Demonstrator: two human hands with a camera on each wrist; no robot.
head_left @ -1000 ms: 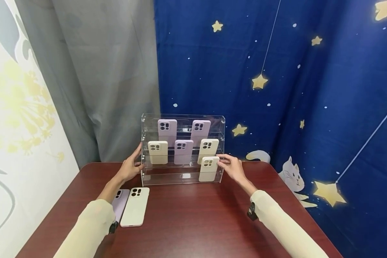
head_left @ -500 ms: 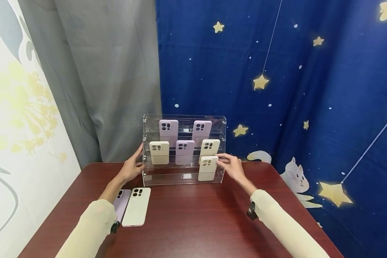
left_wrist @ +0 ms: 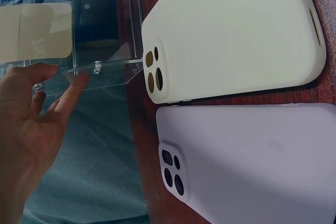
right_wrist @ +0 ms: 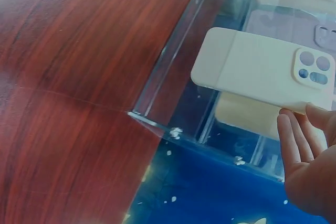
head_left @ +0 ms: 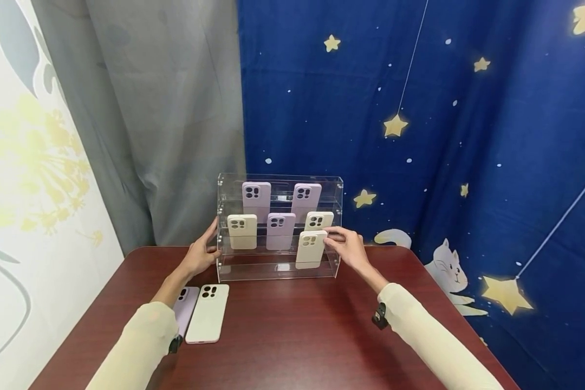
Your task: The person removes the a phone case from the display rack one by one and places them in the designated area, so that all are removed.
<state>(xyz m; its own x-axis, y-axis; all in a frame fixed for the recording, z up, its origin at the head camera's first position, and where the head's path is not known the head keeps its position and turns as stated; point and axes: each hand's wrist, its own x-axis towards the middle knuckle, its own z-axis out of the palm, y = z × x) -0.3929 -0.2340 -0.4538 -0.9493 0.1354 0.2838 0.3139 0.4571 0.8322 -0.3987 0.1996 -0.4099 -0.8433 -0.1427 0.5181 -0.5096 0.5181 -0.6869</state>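
My right hand pinches the upper right edge of a cream phone case. The case's lower end is behind the clear front lip of the bottom tier of an acrylic display rack. Camera cutouts in this case show in the right wrist view. Against the rack's left side panel, my left hand rests with its fingers spread; the left wrist view shows its fingertips touching the panel. Flat on the table beside the left forearm lie a cream case and a lilac case, partly hidden by the sleeve.
Higher tiers hold lilac cases at the top, and a cream case, a lilac case and another cream case on the middle tier. The rack stands near the far edge of the dark red table, before curtains.
The right hand has raised the cream case a little and shifted it left along the bottom tier. The left hand stays at the rack's side. The head view has drifted slightly.
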